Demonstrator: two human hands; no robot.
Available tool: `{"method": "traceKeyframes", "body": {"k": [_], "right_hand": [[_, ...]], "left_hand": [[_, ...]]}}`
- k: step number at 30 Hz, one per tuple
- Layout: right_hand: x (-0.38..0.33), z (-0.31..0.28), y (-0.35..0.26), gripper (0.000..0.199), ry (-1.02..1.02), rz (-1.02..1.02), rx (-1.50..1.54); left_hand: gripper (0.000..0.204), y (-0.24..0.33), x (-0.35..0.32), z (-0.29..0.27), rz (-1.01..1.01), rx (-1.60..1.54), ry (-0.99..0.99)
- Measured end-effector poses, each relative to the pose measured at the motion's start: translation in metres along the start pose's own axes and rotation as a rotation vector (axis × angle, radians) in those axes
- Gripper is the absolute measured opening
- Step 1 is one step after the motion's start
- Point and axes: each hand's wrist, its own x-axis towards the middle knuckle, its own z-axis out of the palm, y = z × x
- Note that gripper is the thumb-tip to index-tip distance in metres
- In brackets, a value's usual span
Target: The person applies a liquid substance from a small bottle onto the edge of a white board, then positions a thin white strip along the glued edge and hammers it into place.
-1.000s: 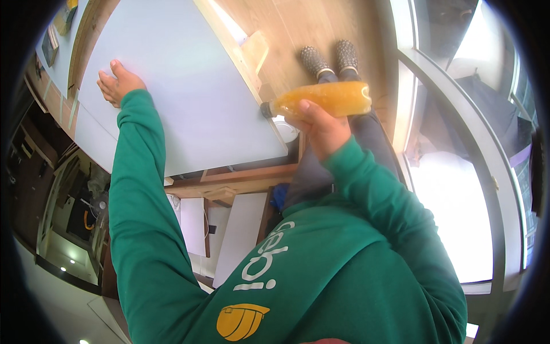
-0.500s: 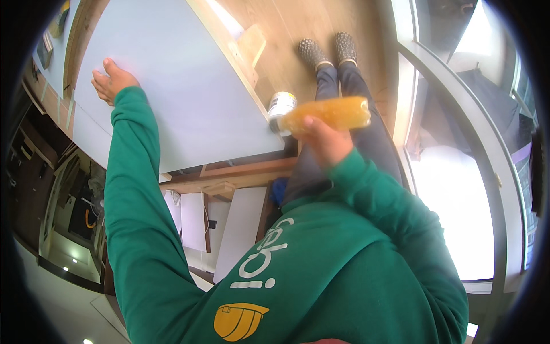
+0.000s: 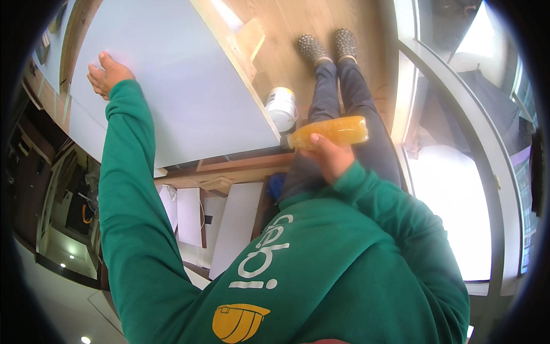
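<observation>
A clear plastic bottle of yellow-orange liquid [image 3: 338, 132] lies on its side in my right hand [image 3: 331, 156]. My fingers wrap round it near its dark cap, which points left beside the near corner of a large pale panel [image 3: 183, 86]. I cannot tell whether the cap touches the panel. At the panel's far left part, my left hand [image 3: 113, 74] rests with fingers apart and holds nothing. A strip of bare wood [image 3: 229, 49] runs along the panel's right edge.
A white bucket [image 3: 282, 109] stands on the wooden floor beside the panel's right edge. Below the panel run a wooden beam [image 3: 229, 170] and several white boards [image 3: 238, 223]. A white-framed window [image 3: 452, 212] is at my right. My shoes [image 3: 314, 47] are on the floor ahead.
My right hand has brought the bottle a little closer to my body, so more of the bucket shows. My left hand has barely moved on the panel.
</observation>
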Motion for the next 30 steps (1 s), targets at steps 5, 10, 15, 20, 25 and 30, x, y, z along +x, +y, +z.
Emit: {"method": "traceKeyframes", "body": {"k": [5, 10, 15, 20, 25, 30], "right_hand": [[-0.003, 0.019, -0.013, 0.045, -0.031, -0.045, 0.061], [-0.004, 0.001, -0.002, 0.046, -0.056, 0.051, -0.011], [-0.001, 0.007, -0.002, 0.047, -0.059, -0.024, 0.041], [-0.003, 0.000, -0.002, 0.048, 0.013, 0.035, -0.023], [0.019, 0.032, -0.024, 0.046, -0.049, -0.057, 0.063], [0.030, 0.018, -0.014, 0.045, -0.072, -0.092, 0.037]], "left_hand": [[0.074, 0.000, -0.001, 0.000, 0.001, 0.009, -0.005], [0.074, -0.002, 0.000, 0.002, 0.010, -0.009, 0.015], [0.074, -0.001, 0.000, 0.001, 0.000, -0.006, 0.000], [0.075, -0.003, 0.001, 0.001, 0.000, -0.006, 0.009], [0.075, 0.001, 0.000, 0.000, -0.002, -0.020, -0.007], [0.072, -0.001, 0.001, 0.002, 0.021, 0.027, 0.039]]}}
